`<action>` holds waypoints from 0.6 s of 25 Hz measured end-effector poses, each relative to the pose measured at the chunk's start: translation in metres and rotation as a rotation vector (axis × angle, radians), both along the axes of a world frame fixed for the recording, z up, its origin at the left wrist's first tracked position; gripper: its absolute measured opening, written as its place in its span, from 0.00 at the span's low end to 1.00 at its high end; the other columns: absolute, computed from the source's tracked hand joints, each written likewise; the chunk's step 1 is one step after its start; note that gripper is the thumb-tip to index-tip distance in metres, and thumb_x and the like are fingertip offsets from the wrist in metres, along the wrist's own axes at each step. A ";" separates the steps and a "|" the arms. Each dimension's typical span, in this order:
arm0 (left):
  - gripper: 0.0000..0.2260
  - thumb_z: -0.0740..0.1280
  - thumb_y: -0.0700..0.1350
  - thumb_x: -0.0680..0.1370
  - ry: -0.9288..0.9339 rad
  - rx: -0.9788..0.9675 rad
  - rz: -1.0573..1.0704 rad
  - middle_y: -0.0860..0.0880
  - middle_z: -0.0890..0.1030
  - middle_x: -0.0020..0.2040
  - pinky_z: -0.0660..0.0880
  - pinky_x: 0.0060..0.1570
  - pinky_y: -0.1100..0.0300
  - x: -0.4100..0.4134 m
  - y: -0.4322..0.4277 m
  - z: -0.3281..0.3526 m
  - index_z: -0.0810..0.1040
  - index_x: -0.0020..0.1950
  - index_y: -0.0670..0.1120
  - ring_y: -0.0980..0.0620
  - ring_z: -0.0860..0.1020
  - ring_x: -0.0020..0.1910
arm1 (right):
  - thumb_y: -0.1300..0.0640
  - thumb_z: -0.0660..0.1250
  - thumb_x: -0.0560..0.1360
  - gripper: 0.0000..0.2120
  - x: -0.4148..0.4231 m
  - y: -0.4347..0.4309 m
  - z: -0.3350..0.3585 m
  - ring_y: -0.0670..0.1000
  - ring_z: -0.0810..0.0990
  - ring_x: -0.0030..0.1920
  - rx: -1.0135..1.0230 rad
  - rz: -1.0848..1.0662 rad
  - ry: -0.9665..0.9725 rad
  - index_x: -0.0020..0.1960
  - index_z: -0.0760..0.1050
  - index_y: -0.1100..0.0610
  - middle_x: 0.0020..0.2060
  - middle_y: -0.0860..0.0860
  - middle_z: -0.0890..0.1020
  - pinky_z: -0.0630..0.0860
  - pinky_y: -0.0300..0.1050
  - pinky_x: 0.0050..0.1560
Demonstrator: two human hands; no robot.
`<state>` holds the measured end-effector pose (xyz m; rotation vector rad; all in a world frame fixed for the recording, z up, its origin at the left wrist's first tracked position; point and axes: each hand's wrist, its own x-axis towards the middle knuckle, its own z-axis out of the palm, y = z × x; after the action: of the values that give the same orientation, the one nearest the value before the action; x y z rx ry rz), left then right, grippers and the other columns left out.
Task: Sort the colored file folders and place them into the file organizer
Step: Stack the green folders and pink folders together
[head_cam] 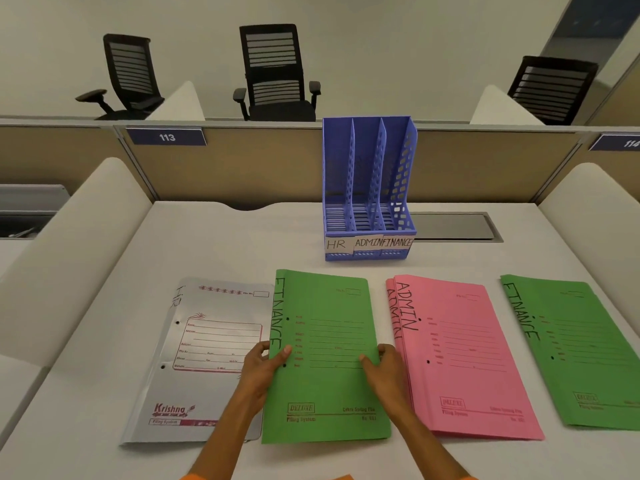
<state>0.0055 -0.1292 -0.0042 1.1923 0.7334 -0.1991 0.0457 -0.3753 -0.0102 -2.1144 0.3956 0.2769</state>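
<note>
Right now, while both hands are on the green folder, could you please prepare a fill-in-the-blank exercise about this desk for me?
1. The left hand and right hand grip a green folder marked ____.
2. The pink folders are marked ____.
3. The blue file organizer has ____ compartments.
4. Its leftmost label reads ____.
Missing words: FINANCE; ADMIN; three; HR.

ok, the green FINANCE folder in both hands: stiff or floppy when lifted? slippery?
Probably flexes: the green FINANCE folder is thin card, gripped at its side edges by the left hand and right hand. Likely light, as it looks slim. Might slide easily on the smooth desk.
</note>
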 end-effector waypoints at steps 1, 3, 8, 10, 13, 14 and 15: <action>0.21 0.75 0.40 0.71 -0.005 -0.007 0.008 0.38 0.86 0.48 0.83 0.43 0.42 -0.001 0.001 -0.001 0.73 0.62 0.40 0.37 0.86 0.46 | 0.59 0.71 0.74 0.17 0.000 0.000 0.002 0.50 0.79 0.48 0.028 -0.003 -0.006 0.61 0.73 0.62 0.52 0.53 0.81 0.74 0.33 0.41; 0.21 0.75 0.40 0.72 -0.009 -0.021 0.018 0.38 0.86 0.49 0.83 0.43 0.42 -0.002 0.003 -0.002 0.73 0.63 0.41 0.37 0.85 0.47 | 0.57 0.70 0.76 0.19 0.000 -0.001 0.005 0.52 0.80 0.52 0.083 -0.013 -0.004 0.63 0.72 0.61 0.54 0.54 0.81 0.80 0.43 0.49; 0.22 0.74 0.41 0.71 -0.043 -0.050 0.011 0.38 0.86 0.51 0.83 0.41 0.44 0.003 0.000 0.001 0.74 0.64 0.41 0.37 0.85 0.48 | 0.59 0.70 0.76 0.16 0.007 -0.013 0.016 0.44 0.81 0.45 0.170 -0.023 -0.024 0.63 0.72 0.58 0.47 0.47 0.80 0.76 0.29 0.37; 0.23 0.75 0.42 0.70 -0.065 -0.064 -0.009 0.39 0.86 0.52 0.83 0.43 0.43 0.007 -0.011 0.005 0.75 0.63 0.42 0.37 0.85 0.49 | 0.60 0.70 0.76 0.18 0.015 -0.025 0.021 0.41 0.79 0.43 0.155 -0.035 -0.033 0.64 0.71 0.59 0.49 0.49 0.80 0.73 0.28 0.35; 0.23 0.75 0.43 0.70 -0.098 -0.070 -0.062 0.40 0.85 0.54 0.83 0.46 0.42 0.016 -0.038 0.012 0.76 0.63 0.43 0.38 0.85 0.51 | 0.60 0.70 0.76 0.19 0.026 -0.051 0.029 0.47 0.78 0.46 0.120 -0.072 -0.057 0.65 0.72 0.60 0.56 0.54 0.81 0.71 0.29 0.39; 0.23 0.75 0.43 0.70 -0.109 -0.079 -0.081 0.40 0.85 0.55 0.83 0.46 0.42 0.020 -0.048 0.014 0.76 0.63 0.43 0.38 0.85 0.52 | 0.60 0.70 0.75 0.19 0.028 -0.061 0.031 0.47 0.77 0.46 0.105 -0.086 -0.066 0.64 0.72 0.60 0.56 0.55 0.81 0.71 0.29 0.39; 0.23 0.75 0.43 0.70 -0.118 -0.089 -0.103 0.40 0.85 0.56 0.83 0.47 0.42 0.023 -0.059 0.016 0.77 0.63 0.43 0.38 0.84 0.52 | 0.60 0.70 0.75 0.19 0.031 -0.073 0.034 0.48 0.77 0.46 0.091 -0.095 -0.076 0.64 0.72 0.60 0.57 0.55 0.81 0.72 0.31 0.40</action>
<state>0.0283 -0.1880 0.0114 1.1474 0.5549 -0.2423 0.0766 -0.4480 0.0233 -2.0037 0.4295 0.1554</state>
